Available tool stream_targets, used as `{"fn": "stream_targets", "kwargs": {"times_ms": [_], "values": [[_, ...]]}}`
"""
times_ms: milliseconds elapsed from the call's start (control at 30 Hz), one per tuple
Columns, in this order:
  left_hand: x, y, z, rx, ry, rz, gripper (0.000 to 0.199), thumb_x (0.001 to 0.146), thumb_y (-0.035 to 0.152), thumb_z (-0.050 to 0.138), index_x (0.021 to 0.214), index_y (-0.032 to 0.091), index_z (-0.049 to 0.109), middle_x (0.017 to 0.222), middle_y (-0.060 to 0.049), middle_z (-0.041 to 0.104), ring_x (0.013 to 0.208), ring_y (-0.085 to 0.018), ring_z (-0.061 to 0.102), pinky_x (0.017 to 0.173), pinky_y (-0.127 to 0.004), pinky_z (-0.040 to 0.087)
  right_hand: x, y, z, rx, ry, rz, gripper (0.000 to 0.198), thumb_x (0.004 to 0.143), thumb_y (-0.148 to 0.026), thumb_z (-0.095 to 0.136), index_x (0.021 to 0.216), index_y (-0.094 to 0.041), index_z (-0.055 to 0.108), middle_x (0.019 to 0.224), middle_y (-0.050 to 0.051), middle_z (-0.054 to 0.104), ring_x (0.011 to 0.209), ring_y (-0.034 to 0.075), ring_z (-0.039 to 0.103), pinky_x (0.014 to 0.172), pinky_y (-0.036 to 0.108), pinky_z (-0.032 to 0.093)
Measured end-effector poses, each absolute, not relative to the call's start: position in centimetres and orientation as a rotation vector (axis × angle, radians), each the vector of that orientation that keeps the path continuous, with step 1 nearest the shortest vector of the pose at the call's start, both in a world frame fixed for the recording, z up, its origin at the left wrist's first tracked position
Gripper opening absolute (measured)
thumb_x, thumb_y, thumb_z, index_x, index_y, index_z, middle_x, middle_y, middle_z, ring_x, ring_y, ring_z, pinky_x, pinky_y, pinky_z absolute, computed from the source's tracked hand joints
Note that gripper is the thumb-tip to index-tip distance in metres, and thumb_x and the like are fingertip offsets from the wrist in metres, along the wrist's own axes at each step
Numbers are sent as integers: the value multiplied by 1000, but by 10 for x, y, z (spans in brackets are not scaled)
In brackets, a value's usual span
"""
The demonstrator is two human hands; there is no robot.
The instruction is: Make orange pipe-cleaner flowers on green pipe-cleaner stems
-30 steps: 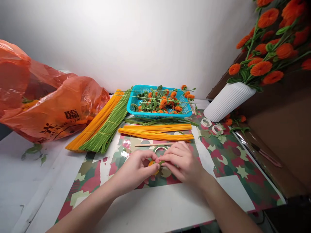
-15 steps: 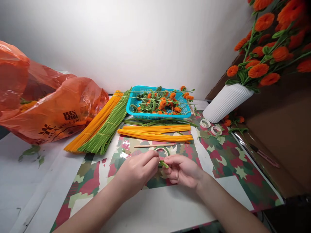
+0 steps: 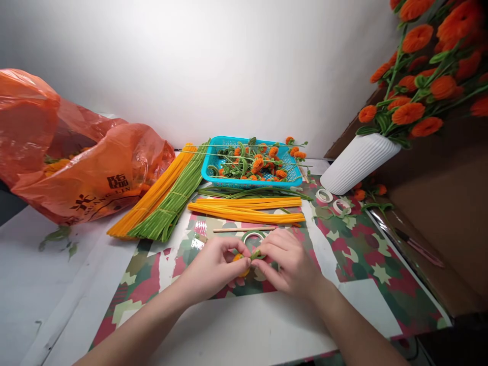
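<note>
Yellow flower [image 3: 244, 273], one, just nearside of tape roll [image 3: 252, 234]; left hand [image 3: 215, 262], fingers pinching flower; right hand [image 3: 292, 260], fingertips clamped on green piece [image 3: 257, 255]; risk: green piece twisting loose, if pinch slackens

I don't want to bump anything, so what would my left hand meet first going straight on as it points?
Likely your right hand, whose fingertips are at the green chenille piece; the exact gap is hard to judge.
</note>
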State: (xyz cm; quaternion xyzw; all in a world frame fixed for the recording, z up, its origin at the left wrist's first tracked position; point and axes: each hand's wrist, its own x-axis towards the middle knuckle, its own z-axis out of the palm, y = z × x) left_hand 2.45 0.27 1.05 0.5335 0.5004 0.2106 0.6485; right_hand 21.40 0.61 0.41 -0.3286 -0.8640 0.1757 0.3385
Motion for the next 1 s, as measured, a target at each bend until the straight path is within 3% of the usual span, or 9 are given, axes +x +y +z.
{"fn": "stream_targets", "kwargs": {"times_ms": [133,267,367,500,633,733,833,900,1000], "values": [[28,-1,10,1583,1243,528,10,81,24,54,74,18,58,56,3,55,47,-11,50,43,-21,40,210,5,5,-1039,-2179,674,23,86,-20,50,64,-16,55,63,2,53,63,14,45,59,28,33],[30,-5,9,2052,1221,685,13,82,14,50,72,18,58,71,-1,60,62,-13,56,50,-21,42,211,8,7,-1389,-1700,1506,30,82,-28,54,55,-17,48,54,-3,44,50,9,38,48,24,26],[29,-6,4,2299,1160,796,15,87,12,45,81,19,57,82,-3,64,63,-12,59,53,-21,45,214,14,6,-1335,-1092,2165,26,76,-33,60,59,-16,51,51,-5,43,43,6,31,41,21,21],[25,-5,0,2570,1123,997,18,91,10,43,84,18,57,87,-5,68,69,-14,65,59,-22,49,213,17,3,-1047,-513,2556,21,68,-29,65,61,-15,50,52,-6,38,45,4,30,40,17,20],[25,-2,4,2407,1122,1062,16,88,10,46,84,18,59,86,-5,68,71,-14,65,61,-22,50,210,11,4,-1134,-896,2235,23,77,-35,57,66,-15,56,55,-3,45,49,8,39,43,20,32],[25,0,10,2051,1150,973,13,85,14,50,79,19,61,78,-3,66,69,-14,61,54,-21,47,212,7,10,-1174,-1603,1396,17,83,-27,52,84,-16,65,78,5,61,70,16,54,63,29,45],[23,1,14,1626,1165,736,10,83,22,55,76,18,61,67,-1,64,58,-13,58,49,-21,45,218,9,13,-958,-2070,722,24,82,-18,56,104,-20,63,97,7,65,90,21,55,79,36,44],[22,1,13,1351,1135,562,13,82,29,57,78,17,59,60,0,61,50,-12,56,45,-22,44,222,12,12,-819,-2231,561,19,85,-17,55,101,-20,64,92,7,66,85,20,55,77,36,44],[21,2,11,1186,1083,442,19,82,36,58,79,17,57,56,2,58,46,-12,54,44,-22,44,223,13,11,-754,-2266,646,15,89,-17,50,87,-19,64,80,6,65,74,17,53,70,32,42]]}}
